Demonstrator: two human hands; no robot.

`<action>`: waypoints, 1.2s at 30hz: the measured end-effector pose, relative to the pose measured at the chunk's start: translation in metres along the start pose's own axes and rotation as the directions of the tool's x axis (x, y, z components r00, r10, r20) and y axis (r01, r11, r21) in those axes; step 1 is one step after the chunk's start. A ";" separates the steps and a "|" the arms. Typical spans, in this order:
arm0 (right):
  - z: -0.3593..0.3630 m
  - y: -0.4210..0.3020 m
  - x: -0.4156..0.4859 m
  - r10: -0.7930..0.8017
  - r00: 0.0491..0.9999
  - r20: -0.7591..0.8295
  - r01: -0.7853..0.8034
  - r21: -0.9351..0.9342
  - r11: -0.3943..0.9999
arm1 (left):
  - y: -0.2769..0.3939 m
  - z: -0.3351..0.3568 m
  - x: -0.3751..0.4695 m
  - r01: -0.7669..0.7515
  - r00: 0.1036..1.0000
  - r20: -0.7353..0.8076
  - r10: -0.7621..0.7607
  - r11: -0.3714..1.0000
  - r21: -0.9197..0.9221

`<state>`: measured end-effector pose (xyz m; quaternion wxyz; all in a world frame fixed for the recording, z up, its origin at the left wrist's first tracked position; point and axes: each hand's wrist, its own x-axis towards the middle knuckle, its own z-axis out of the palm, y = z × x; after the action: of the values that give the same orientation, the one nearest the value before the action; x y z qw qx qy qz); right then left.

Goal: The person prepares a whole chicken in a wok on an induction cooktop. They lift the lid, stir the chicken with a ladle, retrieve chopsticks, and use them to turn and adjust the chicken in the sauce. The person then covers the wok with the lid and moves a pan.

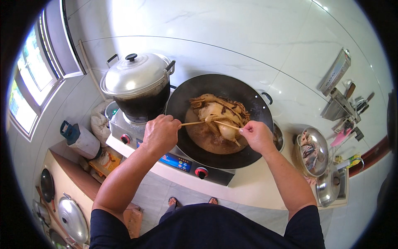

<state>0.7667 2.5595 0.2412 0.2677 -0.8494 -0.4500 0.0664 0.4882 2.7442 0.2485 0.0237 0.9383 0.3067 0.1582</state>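
A large dark wok [199, 84] sits on the right burner of a steel gas stove. In it a whole plucked bird [230, 115], browned and glossy, lies in brown broth [202, 140]. My left hand [162, 133] grips a wooden chopstick [192, 123] at the wok's left rim, its tip by the bird's side. Over the right side of the wok, my right hand [257, 136] pinches another chopstick [228, 125], which slants across the bird. Both tips meet the bird near a bent wing or leg; which one I cannot tell.
A lidded aluminium pot [136, 74] stands on the left burner. Stove knobs [201, 172] face me. To the right are a steel basin [313, 152] of raw pieces and a lidded pan [328, 186]. Knives hang in a wall rack [342, 104]. A gas cylinder [82, 141] is at left.
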 end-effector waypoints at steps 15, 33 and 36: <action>-0.017 0.018 -0.003 -0.006 0.998 0.060 -0.007 0.217 0.976 | 0.021 -0.023 -0.003 0.030 0.999 -0.026 -0.033 0.993 -0.110; -0.017 0.006 0.082 0.059 0.994 0.092 -0.071 0.135 0.988 | 0.006 -0.021 0.070 0.152 0.986 0.072 -0.148 0.987 -0.051; -0.023 -0.002 0.099 0.105 0.987 0.121 -0.109 0.026 0.994 | 0.002 -0.012 0.086 0.132 0.991 0.040 -0.129 0.988 -0.077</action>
<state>0.8312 2.6308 0.2743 0.2502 -0.8624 -0.4178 0.1385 0.5515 2.7919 0.2849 0.0768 0.9171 0.3605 0.1518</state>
